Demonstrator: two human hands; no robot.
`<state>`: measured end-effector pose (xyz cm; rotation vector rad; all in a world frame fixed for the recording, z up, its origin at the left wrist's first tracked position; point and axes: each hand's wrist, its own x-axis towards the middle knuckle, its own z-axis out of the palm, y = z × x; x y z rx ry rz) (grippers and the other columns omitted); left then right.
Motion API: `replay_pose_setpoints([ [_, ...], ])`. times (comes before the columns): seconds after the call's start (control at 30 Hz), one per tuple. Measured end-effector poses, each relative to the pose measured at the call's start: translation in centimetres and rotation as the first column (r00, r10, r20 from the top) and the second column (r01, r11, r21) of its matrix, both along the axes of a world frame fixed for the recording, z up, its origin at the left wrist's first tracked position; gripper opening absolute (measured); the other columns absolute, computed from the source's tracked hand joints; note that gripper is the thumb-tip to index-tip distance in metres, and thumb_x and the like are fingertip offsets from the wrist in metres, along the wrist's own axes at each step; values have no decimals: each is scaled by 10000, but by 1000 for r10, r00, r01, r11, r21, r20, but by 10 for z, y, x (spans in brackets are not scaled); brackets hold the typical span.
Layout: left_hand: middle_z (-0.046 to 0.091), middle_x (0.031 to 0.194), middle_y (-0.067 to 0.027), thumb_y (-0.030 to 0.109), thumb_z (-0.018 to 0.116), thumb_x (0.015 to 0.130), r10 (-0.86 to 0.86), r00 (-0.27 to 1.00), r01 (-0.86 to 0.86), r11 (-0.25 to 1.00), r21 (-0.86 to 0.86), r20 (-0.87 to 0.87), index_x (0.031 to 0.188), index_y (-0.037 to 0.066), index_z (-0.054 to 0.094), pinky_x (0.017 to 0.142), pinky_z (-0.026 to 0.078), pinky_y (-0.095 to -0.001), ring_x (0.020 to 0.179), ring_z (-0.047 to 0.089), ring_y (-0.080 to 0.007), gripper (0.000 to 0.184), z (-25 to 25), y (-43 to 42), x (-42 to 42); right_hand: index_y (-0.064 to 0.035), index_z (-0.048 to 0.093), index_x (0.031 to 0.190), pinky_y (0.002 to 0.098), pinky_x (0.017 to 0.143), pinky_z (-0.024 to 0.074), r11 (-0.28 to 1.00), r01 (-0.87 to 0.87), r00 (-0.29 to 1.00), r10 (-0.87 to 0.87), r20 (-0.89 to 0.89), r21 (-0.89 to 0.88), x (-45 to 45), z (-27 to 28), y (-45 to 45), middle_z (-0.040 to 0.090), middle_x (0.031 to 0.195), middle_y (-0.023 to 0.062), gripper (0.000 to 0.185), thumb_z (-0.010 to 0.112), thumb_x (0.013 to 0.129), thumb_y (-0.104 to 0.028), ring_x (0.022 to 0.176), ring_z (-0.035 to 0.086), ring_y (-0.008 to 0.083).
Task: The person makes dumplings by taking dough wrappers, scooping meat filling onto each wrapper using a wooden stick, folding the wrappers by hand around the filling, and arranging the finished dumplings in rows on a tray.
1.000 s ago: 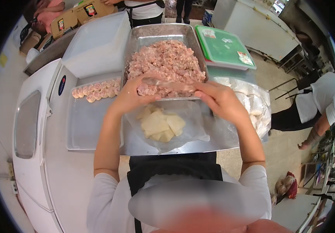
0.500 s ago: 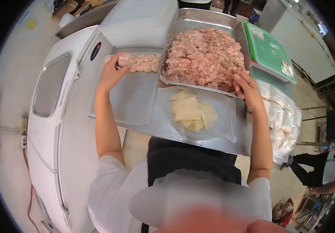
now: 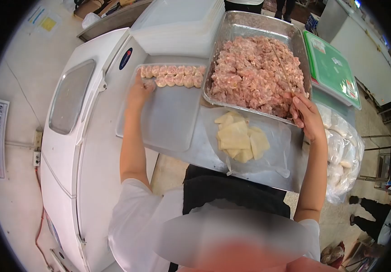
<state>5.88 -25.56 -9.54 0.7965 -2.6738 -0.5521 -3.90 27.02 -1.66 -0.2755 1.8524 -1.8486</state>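
My left hand (image 3: 137, 96) is at the left end of the second row on a translucent plastic tray (image 3: 166, 120). Its fingers are closed around a small meat dumpling (image 3: 149, 85), low over the tray or touching it. Two rows of similar dumplings (image 3: 177, 80) line the tray's far side. My right hand (image 3: 308, 114) is at the near right corner of a metal pan (image 3: 211, 96) heaped with minced meat (image 3: 254, 75). Its curled fingers grip a thin stick (image 3: 282, 65) that slants across the meat. Pale yellow dough wrappers (image 3: 240, 137) lie overlapping on a plastic sheet (image 3: 280, 156) between my arms.
Stacked translucent trays (image 3: 175, 27) stand behind the dumpling tray. Green-lidded containers (image 3: 331, 68) and bagged white packages (image 3: 340, 149) sit right of the pan. A white chest freezer (image 3: 100, 149) borders the left side. Another person's legs (image 3: 370, 213) show at the far right.
My left hand has come down from above the row to its left end with the dumpling. The stick by my right hand now shows across the meat. The whole view has shifted slightly.
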Motion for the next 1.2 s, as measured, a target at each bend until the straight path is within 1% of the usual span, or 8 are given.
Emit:
replay_pose_setpoints([
  [0.23, 666, 1055, -224, 165, 710, 809, -118, 984, 108, 991, -82, -131, 1508, 141, 221, 753, 521, -373, 846, 673, -297, 854, -2, 10, -22, 28, 585, 1217, 185, 414, 219, 1000, 10, 1000, -10, -7, -3, 0, -1, -1, 411, 634, -50, 374, 519, 985, -258, 461, 306, 28],
  [0.33, 543, 1324, -222, 156, 668, 850, -173, 980, 185, 974, 133, -98, 1509, 142, 202, 877, 496, -416, 1046, 626, -335, 807, 7, 11, -16, 25, 591, 1211, 183, 416, 220, 1000, 2, 1000, -2, 2, -21, -1, 0, -3, 415, 642, -50, 368, 528, 980, -254, 466, 310, 30],
  [0.43, 520, 1364, -193, 135, 674, 840, -131, 991, 130, 977, 167, -8, 1504, 139, 222, 931, 473, -401, 1105, 598, -326, 803, 12, 6, -7, 17, 598, 1205, 180, 421, 224, 1000, 3, 1000, -3, 10, -20, 0, 1, -1, 427, 656, -54, 352, 558, 965, -238, 474, 317, 28],
  [0.53, 536, 1353, -162, 105, 664, 843, -202, 979, 197, 971, -135, -27, 1461, 127, 344, 965, 454, -394, 1141, 577, -308, 696, 29, 33, 7, 5, 601, 1208, 180, 425, 234, 999, 5, 999, -4, -34, 46, 0, -1, -1, 430, 666, -62, 344, 576, 957, -229, 493, 327, 22],
  [0.77, 615, 1146, -111, 38, 672, 805, -683, 620, 720, 691, -67, -386, 1076, 46, 633, 855, 490, -335, 1022, 605, -284, 274, 63, 224, 31, -11, 625, 1196, 223, 481, 349, 989, -76, 990, 90, -107, 127, 1, 5, 0, 540, 724, -12, 318, 574, 955, -213, 539, 436, 67],
  [0.87, 605, 1055, -101, 45, 692, 785, -758, 542, 830, 550, 92, -363, 1068, 55, 639, 841, 477, -348, 984, 585, -276, 288, 41, 251, 32, -6, 645, 1157, 319, 596, 448, 911, 65, 537, 312, -784, 407, -9, -9, 11, 623, 774, 84, 327, 575, 949, -248, 649, 575, 195],
  [0.9, 597, 1029, -100, 49, 697, 781, -783, 534, 840, 532, 102, -317, 1059, 54, 641, 837, 473, -351, 976, 580, -276, 284, 43, 254, 35, 3, 666, 1068, 417, 713, 471, 864, 112, 453, 395, -799, 490, -8, 11, 13, 653, 854, 150, 320, 581, 932, -273, 804, 624, 315],
  [1.2, 588, 919, -111, 135, 696, 789, -800, 556, 824, 495, 276, -226, 958, 31, 658, 816, 461, -378, 903, 572, -309, 202, 31, 255, 47, -68, 663, 752, 412, 606, 519, 511, 472, 213, 725, -655, 719, 4, 16, -4, 659, 732, 107, 246, 570, 875, -260, 696, 661, 290],
])
